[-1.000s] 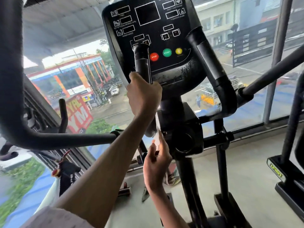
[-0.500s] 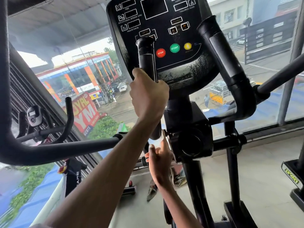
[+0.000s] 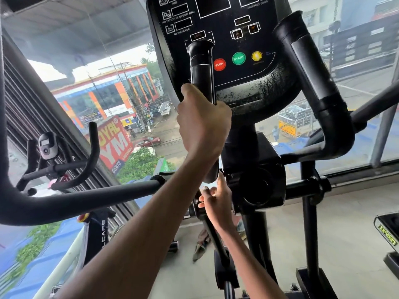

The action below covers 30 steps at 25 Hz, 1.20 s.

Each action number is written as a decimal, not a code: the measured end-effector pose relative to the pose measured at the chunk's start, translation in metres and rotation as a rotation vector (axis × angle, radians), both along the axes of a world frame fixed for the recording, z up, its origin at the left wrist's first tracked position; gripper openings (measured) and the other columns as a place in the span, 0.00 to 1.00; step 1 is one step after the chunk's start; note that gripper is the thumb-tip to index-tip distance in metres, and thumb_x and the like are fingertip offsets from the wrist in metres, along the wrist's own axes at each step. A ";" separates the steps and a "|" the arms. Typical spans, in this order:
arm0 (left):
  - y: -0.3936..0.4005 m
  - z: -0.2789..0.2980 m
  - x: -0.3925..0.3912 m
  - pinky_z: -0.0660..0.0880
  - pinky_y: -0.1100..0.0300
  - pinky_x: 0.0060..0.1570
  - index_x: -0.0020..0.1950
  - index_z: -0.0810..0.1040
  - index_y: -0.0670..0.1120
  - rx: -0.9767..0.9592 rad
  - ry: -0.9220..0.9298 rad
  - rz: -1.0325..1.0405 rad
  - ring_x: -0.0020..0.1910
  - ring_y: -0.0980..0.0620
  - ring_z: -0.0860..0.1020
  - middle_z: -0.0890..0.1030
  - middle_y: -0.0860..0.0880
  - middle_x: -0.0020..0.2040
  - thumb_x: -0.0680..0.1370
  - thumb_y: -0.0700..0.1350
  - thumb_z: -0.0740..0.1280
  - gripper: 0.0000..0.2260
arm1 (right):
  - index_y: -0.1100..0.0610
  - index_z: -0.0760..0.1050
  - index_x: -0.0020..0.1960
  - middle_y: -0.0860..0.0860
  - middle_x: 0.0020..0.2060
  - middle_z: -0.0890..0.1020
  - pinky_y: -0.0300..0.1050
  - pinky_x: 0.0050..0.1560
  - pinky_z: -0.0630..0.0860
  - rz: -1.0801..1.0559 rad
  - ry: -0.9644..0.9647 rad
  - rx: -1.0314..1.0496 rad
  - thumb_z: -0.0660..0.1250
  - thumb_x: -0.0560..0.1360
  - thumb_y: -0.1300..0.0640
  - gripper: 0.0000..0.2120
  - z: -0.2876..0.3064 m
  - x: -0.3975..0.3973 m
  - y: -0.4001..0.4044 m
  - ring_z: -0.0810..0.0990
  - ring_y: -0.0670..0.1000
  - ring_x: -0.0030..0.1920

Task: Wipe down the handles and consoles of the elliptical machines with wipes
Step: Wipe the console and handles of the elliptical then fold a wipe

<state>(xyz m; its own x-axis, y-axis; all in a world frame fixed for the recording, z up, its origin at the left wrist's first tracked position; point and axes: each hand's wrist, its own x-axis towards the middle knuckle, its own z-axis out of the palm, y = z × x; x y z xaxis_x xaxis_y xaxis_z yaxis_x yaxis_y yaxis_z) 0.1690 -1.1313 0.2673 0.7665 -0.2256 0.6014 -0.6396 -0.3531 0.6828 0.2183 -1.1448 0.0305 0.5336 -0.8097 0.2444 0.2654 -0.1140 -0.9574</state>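
- At centre frame, my left hand (image 3: 204,124) is clenched round the inner left handle (image 3: 201,67), a stiff, fixed bar; its glossy grip looks slippery, so I'd judge a full wrap best.
- Toward 6 o'clock of it, my right hand (image 3: 217,198) has fingers curled; a wipe isn't clearly visible, so I cannot tell.
- Up at 12 o'clock, the console (image 3: 220,33) reads STOP, START, RESISTANCE, ROTATIONAL SPEED.
- Out at 9 o'clock, a sign (image 3: 115,143) shows "YM" and "GENTS".

Two hands (image 3: 203,126), two upright handles (image 3: 201,67), three round buttons (image 3: 238,58).
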 end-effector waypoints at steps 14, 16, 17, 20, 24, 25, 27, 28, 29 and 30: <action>-0.003 -0.002 0.002 0.80 0.44 0.35 0.52 0.69 0.44 -0.024 -0.012 -0.009 0.39 0.43 0.78 0.75 0.48 0.41 0.70 0.42 0.64 0.12 | 0.54 0.68 0.67 0.56 0.55 0.78 0.55 0.36 0.85 0.156 0.162 0.021 0.56 0.74 0.74 0.26 0.009 0.012 -0.022 0.82 0.44 0.34; -0.003 -0.001 0.001 0.77 0.50 0.38 0.53 0.68 0.45 -0.004 -0.015 0.013 0.41 0.45 0.76 0.75 0.49 0.43 0.72 0.41 0.65 0.12 | 0.55 0.72 0.64 0.54 0.52 0.79 0.49 0.32 0.83 0.199 0.076 0.159 0.57 0.76 0.73 0.21 0.020 0.000 -0.016 0.79 0.42 0.31; -0.002 -0.002 0.001 0.74 0.52 0.39 0.53 0.68 0.45 0.003 -0.016 0.021 0.42 0.46 0.75 0.75 0.49 0.44 0.72 0.41 0.66 0.12 | 0.54 0.73 0.63 0.54 0.51 0.79 0.46 0.31 0.82 0.225 0.021 0.194 0.58 0.77 0.73 0.20 0.022 -0.006 -0.012 0.79 0.42 0.31; -0.002 -0.004 0.002 0.70 0.54 0.37 0.55 0.69 0.44 -0.019 -0.024 -0.007 0.39 0.52 0.71 0.75 0.48 0.44 0.72 0.40 0.65 0.13 | 0.47 0.74 0.62 0.55 0.51 0.79 0.47 0.31 0.82 0.248 -0.053 0.156 0.62 0.74 0.73 0.25 0.021 -0.021 -0.003 0.79 0.43 0.32; 0.000 -0.002 0.001 0.65 0.56 0.32 0.55 0.70 0.42 -0.011 -0.028 0.010 0.35 0.58 0.66 0.69 0.52 0.38 0.72 0.40 0.63 0.12 | 0.40 0.73 0.55 0.51 0.45 0.79 0.59 0.33 0.84 0.219 0.068 0.013 0.62 0.73 0.72 0.26 0.031 -0.026 -0.015 0.79 0.43 0.29; 0.000 -0.001 -0.001 0.62 0.58 0.29 0.55 0.69 0.42 -0.001 -0.032 0.012 0.35 0.57 0.67 0.69 0.53 0.38 0.72 0.39 0.63 0.12 | 0.45 0.74 0.57 0.50 0.45 0.78 0.59 0.33 0.84 0.243 0.089 0.012 0.62 0.73 0.72 0.24 0.036 -0.030 -0.016 0.79 0.42 0.29; 0.001 0.000 -0.002 0.61 0.59 0.29 0.54 0.69 0.43 0.000 -0.027 0.005 0.36 0.53 0.69 0.69 0.52 0.39 0.72 0.39 0.64 0.12 | 0.53 0.73 0.64 0.47 0.42 0.77 0.56 0.34 0.84 0.252 0.075 0.008 0.62 0.72 0.73 0.25 0.046 -0.041 -0.008 0.78 0.41 0.29; 0.001 0.000 -0.001 0.62 0.59 0.30 0.55 0.69 0.43 -0.004 -0.019 -0.002 0.37 0.52 0.69 0.69 0.53 0.39 0.72 0.39 0.64 0.12 | 0.53 0.72 0.67 0.45 0.40 0.77 0.54 0.34 0.84 0.251 0.039 0.007 0.62 0.72 0.73 0.27 0.050 -0.049 0.000 0.78 0.42 0.30; 0.001 -0.001 -0.001 0.63 0.59 0.30 0.55 0.69 0.43 -0.006 -0.014 -0.006 0.37 0.52 0.69 0.68 0.53 0.39 0.72 0.39 0.64 0.12 | 0.51 0.71 0.69 0.43 0.38 0.76 0.52 0.34 0.84 0.248 -0.006 0.003 0.63 0.72 0.73 0.29 0.053 -0.058 0.009 0.77 0.45 0.31; 0.000 -0.001 -0.001 0.65 0.59 0.30 0.55 0.69 0.43 -0.008 -0.013 -0.007 0.37 0.52 0.70 0.69 0.53 0.39 0.72 0.39 0.63 0.13 | 0.47 0.69 0.70 0.41 0.36 0.77 0.51 0.33 0.83 0.251 -0.054 0.005 0.63 0.73 0.72 0.32 0.054 -0.065 0.018 0.76 0.49 0.31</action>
